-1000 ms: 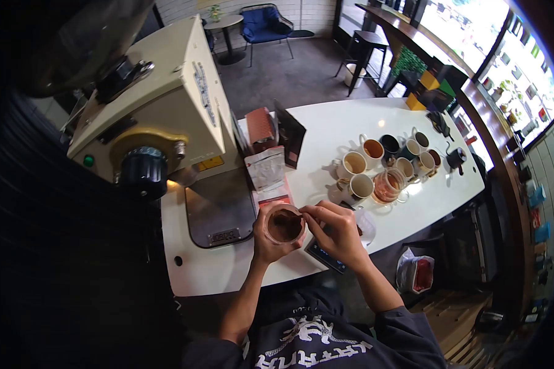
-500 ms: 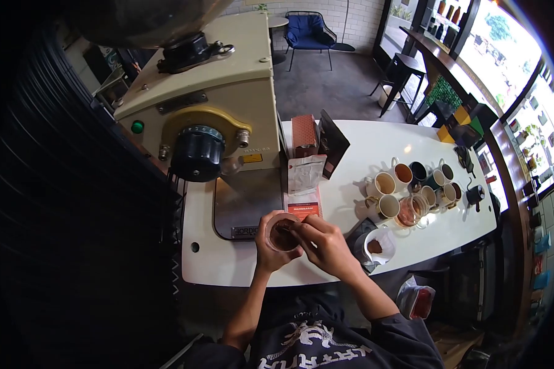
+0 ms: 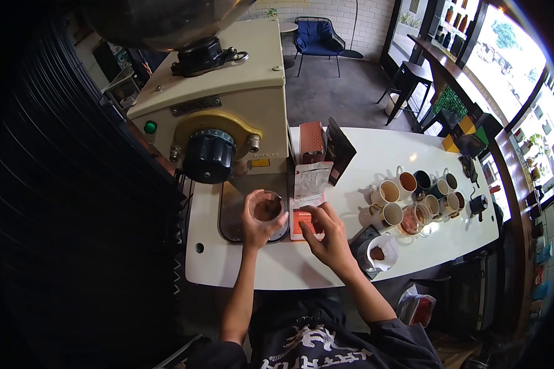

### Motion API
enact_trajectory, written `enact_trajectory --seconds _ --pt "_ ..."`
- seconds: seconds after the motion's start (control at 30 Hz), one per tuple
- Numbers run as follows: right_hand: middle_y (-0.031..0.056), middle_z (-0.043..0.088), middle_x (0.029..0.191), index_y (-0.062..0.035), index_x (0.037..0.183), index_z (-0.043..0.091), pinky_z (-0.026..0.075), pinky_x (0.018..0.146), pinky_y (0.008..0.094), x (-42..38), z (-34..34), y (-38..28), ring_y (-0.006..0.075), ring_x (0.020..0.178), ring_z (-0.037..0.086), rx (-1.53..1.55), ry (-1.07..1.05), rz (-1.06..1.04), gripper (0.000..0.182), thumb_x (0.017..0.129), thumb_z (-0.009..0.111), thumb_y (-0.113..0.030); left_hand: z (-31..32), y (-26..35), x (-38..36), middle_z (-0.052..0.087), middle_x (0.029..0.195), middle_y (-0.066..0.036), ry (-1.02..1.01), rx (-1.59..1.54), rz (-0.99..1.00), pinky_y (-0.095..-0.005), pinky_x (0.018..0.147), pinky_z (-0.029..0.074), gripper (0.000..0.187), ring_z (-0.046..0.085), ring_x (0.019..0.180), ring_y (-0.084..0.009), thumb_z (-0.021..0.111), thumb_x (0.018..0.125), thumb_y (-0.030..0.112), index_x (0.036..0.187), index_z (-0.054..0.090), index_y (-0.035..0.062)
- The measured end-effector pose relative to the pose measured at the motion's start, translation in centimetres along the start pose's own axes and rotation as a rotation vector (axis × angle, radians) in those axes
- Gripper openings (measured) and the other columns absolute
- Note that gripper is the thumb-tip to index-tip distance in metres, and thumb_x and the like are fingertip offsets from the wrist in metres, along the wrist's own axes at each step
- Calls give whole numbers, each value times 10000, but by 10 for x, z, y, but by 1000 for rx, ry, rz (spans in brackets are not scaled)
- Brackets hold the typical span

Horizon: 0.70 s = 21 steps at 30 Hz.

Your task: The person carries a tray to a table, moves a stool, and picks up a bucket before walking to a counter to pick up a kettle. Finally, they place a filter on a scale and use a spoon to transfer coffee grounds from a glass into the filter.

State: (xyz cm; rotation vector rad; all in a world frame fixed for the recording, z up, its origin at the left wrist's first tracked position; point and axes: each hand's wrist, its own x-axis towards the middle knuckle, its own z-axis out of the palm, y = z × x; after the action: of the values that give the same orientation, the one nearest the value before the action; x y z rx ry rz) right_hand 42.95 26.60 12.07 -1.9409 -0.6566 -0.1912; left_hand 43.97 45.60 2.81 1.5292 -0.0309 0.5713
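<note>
My left hand (image 3: 257, 232) is wrapped round a small cup (image 3: 266, 208) with brown coffee grounds inside, held over the metal base plate (image 3: 231, 229) of the coffee grinder (image 3: 221, 101). To its right, my right hand (image 3: 330, 238) hangs with thumb and fingers apart and nothing between them. Under those fingers lies a packet with an orange label (image 3: 303, 220), partly covered. Farther right, a white paper filter (image 3: 388, 251) with a little ground coffee sits in a dripper on a dark scale (image 3: 358, 246).
Several mugs (image 3: 392, 214) and a glass server (image 3: 412, 221) are grouped on the white table (image 3: 258, 273). A foil pouch (image 3: 312, 178) and a patterned red box (image 3: 311, 138) stand beside the grinder. At the far right is a dark gooseneck kettle (image 3: 477, 204).
My left hand has carried the cup forward and left, over the grinder's base. My right hand has come away from the cup, and its fingers have spread.
</note>
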Motion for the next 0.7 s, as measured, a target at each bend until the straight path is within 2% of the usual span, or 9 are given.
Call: enact_trajectory --seconds 0.03,0.1,0.3,0.5,0.53,0.57,0.63,0.67,0.7 --pt "120 523 880 6 1122 594 474 652 336 0 -3 0 241 707 564 0 -21 55 304 831 661 -49 -2 -4 7 587 1055 -84 -5 -1 4 -304 899 475 707 581 969 -159 836 634 80 1227 459 0" --pt "107 517 840 9 1085 612 467 625 319 -1 -3 3 209 659 547 1 23 36 256 832 642 -25 -5 -11 16 591 1047 -83 38 157 45 -303 917 458 707 575 987 -162 841 635 101 1225 464 7" --pt "102 518 831 12 1030 632 456 601 313 -8 -9 13 199 640 534 62 33 82 194 838 613 0 -3 -28 43 579 1089 -94 70 129 52 -331 986 414 750 546 1063 -180 862 621 138 1240 455 20" --pt "92 531 811 19 983 640 451 635 308 -13 -26 24 187 646 533 31 90 82 155 836 592 31 -4 -62 66 573 1137 -129 144 74 135 -366 1040 375 672 500 1180 -210 878 637 122 1170 500 -38" --pt "92 535 801 19 983 641 451 643 308 -15 -32 25 185 651 536 37 89 107 156 835 593 31 -4 -63 70 564 1165 -135 153 116 247 -359 1004 428 593 523 1159 -198 866 654 74 1130 531 -39" --pt "92 539 791 19 983 641 451 651 309 -16 -38 26 183 656 539 43 90 131 157 834 595 31 0 -48 69 557 1181 -136 125 -53 102 -329 931 496 563 571 1078 -182 844 668 17 1130 528 -38" --pt "89 566 769 24 958 652 454 659 299 -20 -52 27 172 678 554 66 111 197 137 826 614 24 -4 -55 75 554 1171 -129 99 -38 90 -302 873 533 579 599 1011 -165 826 674 -28 1154 504 -41" --pt "88 568 761 25 952 653 456 659 298 -24 -58 32 168 677 556 95 141 226 132 825 616 22 -2 -50 75 556 1154 -122 107 -1 93 -299 877 531 626 596 1002 -161 826 666 -43 1190 483 -33" --pt "86 570 752 26 946 653 458 660 298 -29 -64 36 165 675 557 124 174 257 127 825 618 20 1 -45 70 544 1165 -122 157 -29 1 -353 929 503 704 569 1050 -187 862 656 32 1226 453 -28"
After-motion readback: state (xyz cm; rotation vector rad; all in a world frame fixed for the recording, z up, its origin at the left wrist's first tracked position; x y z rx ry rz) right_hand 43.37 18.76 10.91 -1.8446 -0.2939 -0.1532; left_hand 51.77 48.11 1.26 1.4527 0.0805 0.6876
